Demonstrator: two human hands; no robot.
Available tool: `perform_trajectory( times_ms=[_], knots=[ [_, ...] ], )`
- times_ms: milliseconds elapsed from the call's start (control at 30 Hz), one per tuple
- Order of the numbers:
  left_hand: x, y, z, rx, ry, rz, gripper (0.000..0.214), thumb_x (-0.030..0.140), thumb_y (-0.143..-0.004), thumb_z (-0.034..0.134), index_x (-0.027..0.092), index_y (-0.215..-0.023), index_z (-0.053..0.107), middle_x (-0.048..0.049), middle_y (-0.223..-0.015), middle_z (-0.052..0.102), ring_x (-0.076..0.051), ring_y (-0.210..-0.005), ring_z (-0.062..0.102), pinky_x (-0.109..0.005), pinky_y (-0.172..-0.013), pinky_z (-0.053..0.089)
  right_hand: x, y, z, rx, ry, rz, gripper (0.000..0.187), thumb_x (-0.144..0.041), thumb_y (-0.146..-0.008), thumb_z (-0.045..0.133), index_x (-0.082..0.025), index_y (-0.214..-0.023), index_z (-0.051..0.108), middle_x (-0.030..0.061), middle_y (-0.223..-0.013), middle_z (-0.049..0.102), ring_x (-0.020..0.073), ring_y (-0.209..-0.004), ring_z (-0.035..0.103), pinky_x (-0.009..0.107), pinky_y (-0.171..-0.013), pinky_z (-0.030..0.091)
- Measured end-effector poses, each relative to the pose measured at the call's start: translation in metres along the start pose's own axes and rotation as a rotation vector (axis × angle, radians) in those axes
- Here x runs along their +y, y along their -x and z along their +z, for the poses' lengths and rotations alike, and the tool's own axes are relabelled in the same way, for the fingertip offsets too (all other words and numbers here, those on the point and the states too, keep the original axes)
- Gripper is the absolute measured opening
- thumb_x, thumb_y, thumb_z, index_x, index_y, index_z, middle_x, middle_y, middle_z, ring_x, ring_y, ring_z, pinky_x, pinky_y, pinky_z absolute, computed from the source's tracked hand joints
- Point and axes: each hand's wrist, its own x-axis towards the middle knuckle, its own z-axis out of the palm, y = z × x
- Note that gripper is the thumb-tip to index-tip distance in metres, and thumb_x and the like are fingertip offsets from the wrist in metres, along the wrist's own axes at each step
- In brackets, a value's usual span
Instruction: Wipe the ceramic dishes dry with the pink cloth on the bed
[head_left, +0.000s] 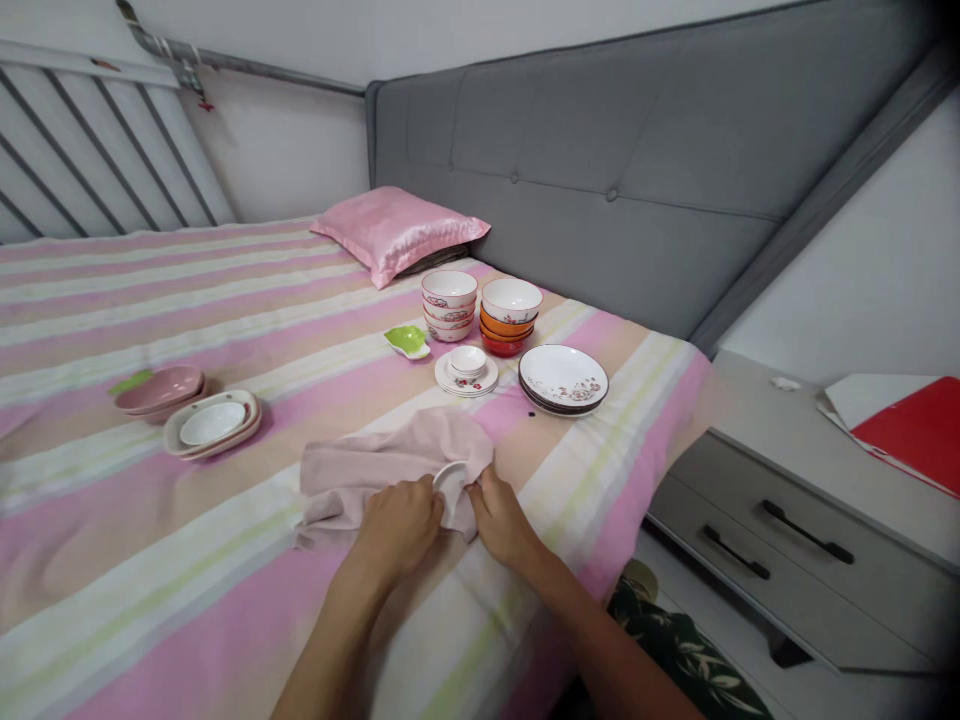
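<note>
A beige-pink cloth lies on the striped bed sheet near the bed's edge. My left hand and my right hand are both closed at the cloth's near side. Between them a small white dish shows, partly wrapped in the cloth. Left fingers grip the dish's rim with cloth; right fingers pinch the cloth beside it. Most of the dish is hidden.
Beyond the cloth stand two stacks of bowls, a stack of small saucers, flat floral plates, a green leaf dish. Pink and oval dishes sit left. Pink pillow, grey headboard, nightstand right.
</note>
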Motion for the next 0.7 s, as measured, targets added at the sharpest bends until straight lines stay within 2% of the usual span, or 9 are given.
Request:
perform_trajectory(
  times_ms=[133, 233, 300, 400, 467, 567, 700],
  knots=[
    [-0.006, 0.002, 0.001, -0.045, -0.024, 0.031, 0.034, 0.025, -0.087, 0.026, 0.014, -0.088, 0.059, -0.0159, -0.088, 0.068, -0.03, -0.084, 0.063, -0.04, -0.069, 0.041, -0.006, 0.003, -0.005, -0.123, 0.156, -0.062, 0.017, -0.012, -0.086, 0.032, -0.017, -0.094, 0.046, 0.0073, -0.081, 0.063, 0.0181, -0.072, 0.058, 0.026, -0.063, 0.04],
    [-0.006, 0.002, 0.001, -0.05, -0.036, 0.023, 0.033, 0.025, -0.086, 0.028, 0.014, -0.085, 0.059, -0.0156, -0.087, 0.068, -0.03, -0.082, 0.064, -0.039, -0.067, 0.041, -0.007, 0.002, -0.007, -0.137, 0.176, -0.079, 0.016, -0.014, -0.087, 0.032, -0.017, -0.093, 0.046, 0.0075, -0.081, 0.062, 0.0186, -0.072, 0.058, 0.027, -0.063, 0.04],
    [-0.003, 0.001, -0.001, -0.007, -0.014, -0.014, 0.034, 0.029, -0.087, 0.028, 0.016, -0.085, 0.058, -0.0142, -0.085, 0.068, -0.03, -0.081, 0.064, -0.038, -0.066, 0.04, -0.006, 0.0, -0.007, -0.086, 0.121, -0.064, 0.017, -0.014, -0.087, 0.031, -0.018, -0.093, 0.047, 0.0075, -0.082, 0.062, 0.019, -0.074, 0.058, 0.028, -0.066, 0.041],
    [0.004, 0.001, -0.003, 0.062, 0.077, -0.069, 0.039, 0.042, -0.088, 0.027, 0.017, -0.087, 0.057, -0.0109, -0.082, 0.068, -0.029, -0.079, 0.064, -0.036, -0.063, 0.04, -0.001, -0.005, -0.006, 0.06, -0.03, -0.001, 0.019, -0.017, -0.086, 0.034, -0.018, -0.099, 0.048, 0.0072, -0.089, 0.061, 0.019, -0.082, 0.057, 0.03, -0.073, 0.043],
    [0.01, 0.001, -0.003, 0.067, 0.121, -0.074, 0.043, 0.048, -0.087, 0.027, 0.017, -0.086, 0.057, -0.0105, -0.082, 0.068, -0.028, -0.078, 0.063, -0.034, -0.063, 0.039, 0.003, -0.007, -0.005, 0.15, -0.127, 0.067, 0.02, -0.02, -0.085, 0.036, -0.019, -0.101, 0.048, 0.0053, -0.089, 0.06, 0.0183, -0.084, 0.056, 0.031, -0.074, 0.044],
    [0.02, 0.001, 0.0, 0.036, 0.121, -0.059, 0.044, 0.045, -0.089, 0.025, 0.016, -0.087, 0.058, -0.0131, -0.085, 0.068, -0.028, -0.08, 0.063, -0.034, -0.064, 0.039, 0.007, -0.008, -0.002, 0.215, -0.222, 0.139, 0.018, -0.023, -0.085, 0.037, -0.021, -0.097, 0.05, 0.002, -0.081, 0.058, 0.0174, -0.079, 0.056, 0.029, -0.068, 0.045],
    [0.025, -0.001, 0.003, 0.031, 0.078, -0.094, 0.04, 0.033, -0.089, 0.024, 0.014, -0.088, 0.059, -0.0147, -0.085, 0.068, -0.028, -0.082, 0.064, -0.034, -0.066, 0.04, 0.007, -0.007, 0.0, 0.213, -0.258, 0.116, 0.019, -0.023, -0.084, 0.037, -0.021, -0.097, 0.05, 0.0006, -0.076, 0.056, 0.0166, -0.075, 0.056, 0.028, -0.063, 0.045]
  ],
)
